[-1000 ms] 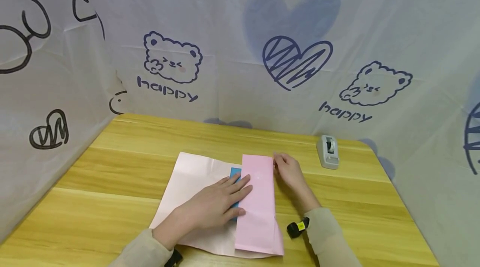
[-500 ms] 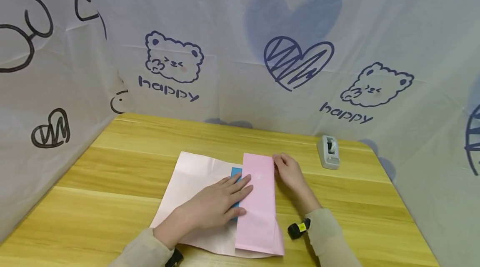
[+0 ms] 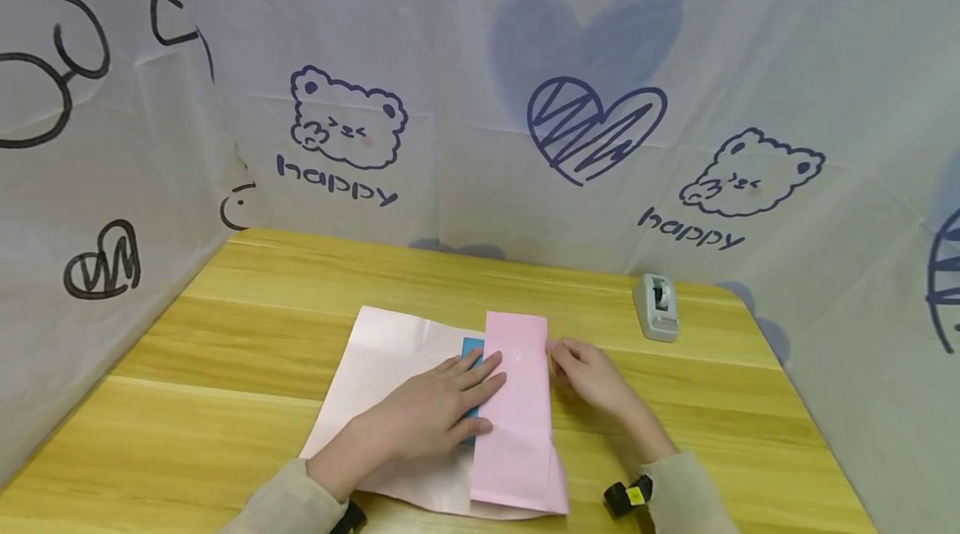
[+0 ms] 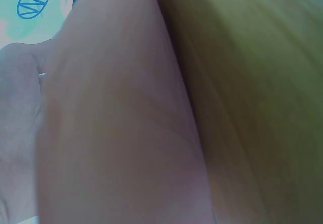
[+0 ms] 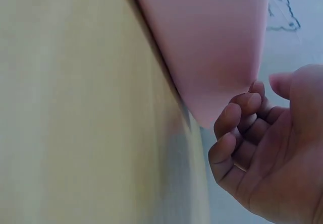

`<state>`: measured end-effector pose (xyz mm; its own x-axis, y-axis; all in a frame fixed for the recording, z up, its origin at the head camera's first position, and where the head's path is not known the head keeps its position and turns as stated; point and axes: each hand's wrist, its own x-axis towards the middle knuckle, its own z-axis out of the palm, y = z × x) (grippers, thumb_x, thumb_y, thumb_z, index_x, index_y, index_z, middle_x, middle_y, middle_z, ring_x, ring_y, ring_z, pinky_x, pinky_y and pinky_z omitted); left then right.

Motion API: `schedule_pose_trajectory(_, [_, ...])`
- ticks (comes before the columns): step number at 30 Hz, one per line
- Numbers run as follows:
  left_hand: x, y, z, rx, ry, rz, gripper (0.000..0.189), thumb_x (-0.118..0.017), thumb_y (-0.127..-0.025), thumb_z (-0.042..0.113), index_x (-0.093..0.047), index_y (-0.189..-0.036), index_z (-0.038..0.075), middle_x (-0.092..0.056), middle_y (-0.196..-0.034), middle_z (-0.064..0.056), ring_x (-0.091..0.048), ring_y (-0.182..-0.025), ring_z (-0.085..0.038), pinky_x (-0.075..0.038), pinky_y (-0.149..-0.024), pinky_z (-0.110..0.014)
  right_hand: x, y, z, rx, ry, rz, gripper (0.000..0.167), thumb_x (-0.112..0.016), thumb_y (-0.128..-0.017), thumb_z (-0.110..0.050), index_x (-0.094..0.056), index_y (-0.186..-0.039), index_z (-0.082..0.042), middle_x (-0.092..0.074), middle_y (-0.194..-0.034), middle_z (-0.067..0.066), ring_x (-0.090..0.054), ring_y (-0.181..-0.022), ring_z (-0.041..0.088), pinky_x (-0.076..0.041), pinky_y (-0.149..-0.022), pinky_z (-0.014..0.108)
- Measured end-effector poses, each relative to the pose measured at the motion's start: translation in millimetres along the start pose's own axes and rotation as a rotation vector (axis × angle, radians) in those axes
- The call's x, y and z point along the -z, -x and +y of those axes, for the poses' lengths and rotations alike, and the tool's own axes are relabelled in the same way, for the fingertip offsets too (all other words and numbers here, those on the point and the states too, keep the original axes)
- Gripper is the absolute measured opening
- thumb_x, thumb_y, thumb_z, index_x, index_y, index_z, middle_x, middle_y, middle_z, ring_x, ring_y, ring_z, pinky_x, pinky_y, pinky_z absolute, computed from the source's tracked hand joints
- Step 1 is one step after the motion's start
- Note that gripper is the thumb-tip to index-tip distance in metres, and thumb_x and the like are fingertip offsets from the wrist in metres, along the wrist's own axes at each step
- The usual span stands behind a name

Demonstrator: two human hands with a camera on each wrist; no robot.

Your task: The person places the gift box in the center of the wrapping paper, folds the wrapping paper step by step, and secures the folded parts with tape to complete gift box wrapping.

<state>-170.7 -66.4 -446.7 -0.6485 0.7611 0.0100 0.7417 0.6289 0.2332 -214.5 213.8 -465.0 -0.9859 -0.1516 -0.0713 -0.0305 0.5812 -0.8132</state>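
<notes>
A large sheet of pink wrapping paper [image 3: 517, 409] lies on the table in the head view. Its right side is folded over a flat blue item [image 3: 472, 344], which shows only as a strip; its kind is hidden. My left hand [image 3: 431, 409] rests flat across this strip, its spread fingertips on the folded flap's edge. At the right fold, my right hand [image 3: 588, 371] touches the paper with curled fingers. In the right wrist view, the index fingertip [image 5: 257, 88] meets the fold and the thumb stands slightly apart. My left forearm fills most of the left wrist view.
A grey-white tape dispenser [image 3: 658, 309] stands at the table's back right. Printed cloth [image 3: 472, 101] hangs behind the wooden table [image 3: 225, 417] and along its sides. A black wrist camera [image 3: 626, 496] sits at the right sleeve.
My right hand has moved from the flap's far corner down along the fold, towards me. The left hand stays on the paper, and the paper has hardly moved.
</notes>
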Motion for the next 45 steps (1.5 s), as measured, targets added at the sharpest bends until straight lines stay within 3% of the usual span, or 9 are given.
schedule_pose_trajectory(10, [-1.0,-0.5,0.4,0.006,0.001,0.007,0.065,-0.045,-0.110,0.047,-0.033,-0.164,0.013,-0.018,-0.173,-0.005,-0.014,-0.159,-0.030,-0.019,-0.129,-0.045,-9.9,40.9,1.9,0.105,0.115,-0.075,0.046,-0.050,-0.110,-0.044,-0.059,-0.079,-0.011,-0.049,-0.067,-0.005,-0.048,-0.062,0.010,-0.038,-0.057,0.023])
schedule_pose_trajectory(23, [-2.9,-1.3,0.9,-0.005,-0.024,0.025,0.065,-0.046,-0.110,0.047,-0.033,-0.164,0.013,-0.020,-0.172,-0.006,-0.016,-0.159,-0.031,-0.021,-0.128,-0.047,-15.5,86.1,0.5,0.161,0.088,-0.131,0.039,-0.053,-0.109,-0.040,-0.060,-0.078,-0.019,-0.047,-0.064,-0.011,-0.048,-0.061,0.004,-0.040,-0.053,0.020])
schedule_pose_trajectory(39, [-3.0,-0.4,0.8,-0.017,-0.012,0.040,0.063,-0.046,-0.110,0.044,-0.036,-0.162,0.010,-0.023,-0.172,-0.010,-0.017,-0.158,-0.034,-0.021,-0.128,-0.045,-16.9,95.0,1.7,0.145,0.073,-0.160,0.040,-0.053,-0.108,-0.043,-0.060,-0.078,-0.017,-0.048,-0.066,-0.010,-0.048,-0.061,0.003,-0.039,-0.054,0.020])
schedule_pose_trajectory(45, [-2.6,-0.4,0.9,-0.017,-0.018,0.037,0.063,-0.046,-0.110,0.045,-0.035,-0.163,0.010,-0.022,-0.172,-0.009,-0.017,-0.158,-0.034,-0.021,-0.128,-0.045,-13.4,96.9,3.7,0.123,0.123,-0.223,0.043,-0.053,-0.108,-0.048,-0.060,-0.077,-0.019,-0.046,-0.063,-0.010,-0.044,-0.057,0.003,-0.038,-0.051,0.021])
